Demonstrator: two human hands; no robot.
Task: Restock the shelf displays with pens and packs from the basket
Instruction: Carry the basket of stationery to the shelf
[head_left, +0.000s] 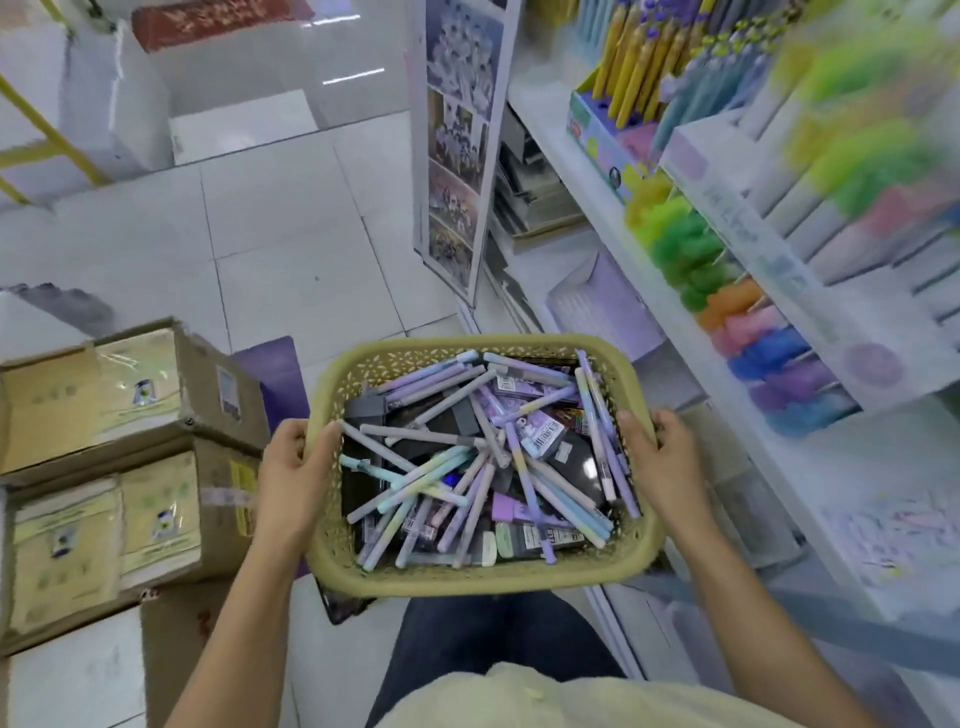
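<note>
So left hand (295, 470) and right hand (661, 460) are each gripping a side rim of the basket (467, 578), pens (415, 432) and packs (543, 434) piled crisscross between them, and the shelf (571, 171) is off to the right, so the right hand's nearer, I'd guess.

On my feed, a pale cream-yellow top (545, 696) fills six o'clock, with dark navy trousers (483, 639) just above it. The left forearm (228, 618) at seven o'clock and the right forearm (753, 597) at five are bare up to the left grip (291, 478) and right grip (667, 462).

stacked cardboard boxes (135, 405) on white floor tiles (280, 218) — photo strip (457, 130) beyond.
</note>
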